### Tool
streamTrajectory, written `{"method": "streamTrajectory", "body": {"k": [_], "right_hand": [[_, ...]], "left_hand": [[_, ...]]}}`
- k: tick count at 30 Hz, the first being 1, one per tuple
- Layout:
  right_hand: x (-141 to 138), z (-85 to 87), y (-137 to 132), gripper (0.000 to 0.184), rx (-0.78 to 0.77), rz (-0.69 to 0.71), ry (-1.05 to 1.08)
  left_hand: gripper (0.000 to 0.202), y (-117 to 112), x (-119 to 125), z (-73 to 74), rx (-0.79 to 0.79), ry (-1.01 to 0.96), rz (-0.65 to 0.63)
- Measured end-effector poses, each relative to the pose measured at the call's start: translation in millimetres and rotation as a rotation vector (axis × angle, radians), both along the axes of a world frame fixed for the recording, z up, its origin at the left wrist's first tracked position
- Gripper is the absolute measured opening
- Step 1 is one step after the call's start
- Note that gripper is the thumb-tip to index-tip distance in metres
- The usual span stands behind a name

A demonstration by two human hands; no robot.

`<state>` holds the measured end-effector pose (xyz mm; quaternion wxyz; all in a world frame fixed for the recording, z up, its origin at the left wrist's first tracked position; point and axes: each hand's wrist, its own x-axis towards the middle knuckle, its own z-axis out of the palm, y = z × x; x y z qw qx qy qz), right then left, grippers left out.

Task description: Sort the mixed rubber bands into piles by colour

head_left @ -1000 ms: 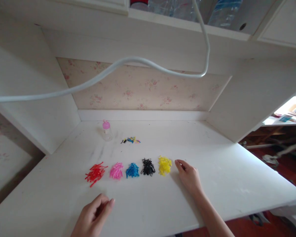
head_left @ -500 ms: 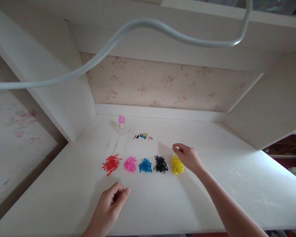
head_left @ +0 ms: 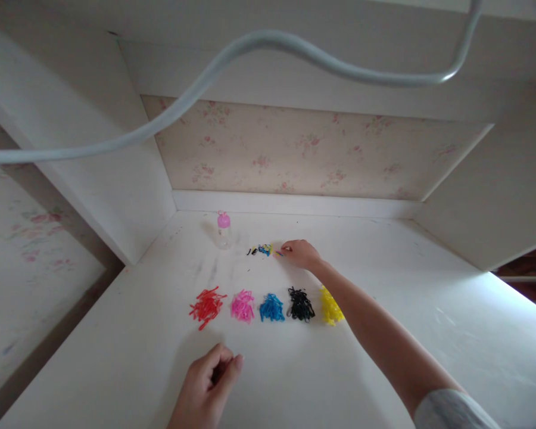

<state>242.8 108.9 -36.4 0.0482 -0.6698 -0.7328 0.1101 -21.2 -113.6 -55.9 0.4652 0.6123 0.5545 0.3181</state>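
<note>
Five small piles of thin rubber bands lie in a row on the white desk (head_left: 384, 268): red (head_left: 206, 305), pink (head_left: 243, 306), blue (head_left: 271, 308), black (head_left: 301, 304) and yellow (head_left: 330, 307). Farther back sits a small mixed-colour heap (head_left: 262, 249). My right hand (head_left: 300, 254) reaches over the yellow pile and its fingertips pinch at the right end of the mixed heap. My left hand (head_left: 208, 387) rests near the desk's front edge, fingers loosely curled with nothing visible in them.
A small clear bottle with a pink cap (head_left: 224, 230) stands left of the mixed heap. White side panels close in the desk on both sides, with flowered wallpaper (head_left: 295, 149) behind. A grey cable (head_left: 268, 43) hangs across the top.
My right hand moved from beside the yellow pile back and left to the mixed heap. The view tilted and shifted slightly. My left hand stayed near the front edge.
</note>
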Motion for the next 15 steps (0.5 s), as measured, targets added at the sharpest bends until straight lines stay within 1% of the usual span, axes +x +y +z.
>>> {"method": "streamTrajectory", "body": {"k": [4,9,15], "right_hand": [[-0.2,-4.2,7.7,0.028,-0.027,0.046,-0.010],[-0.9,-6.9,7.5,0.027,-0.029,0.084,-0.024],[2.6,-4.4,7.1,0.033,-0.006,0.085,-0.031]], "left_hand": [[0.041,1.0,-0.2,0.0,-0.001,-0.014,-0.003],[0.040,-0.3,-1.7,3.0,0.014,-0.043,-0.013],[0.040,-0.2,-1.8,2.6,0.011,-0.036,-0.012]]}}
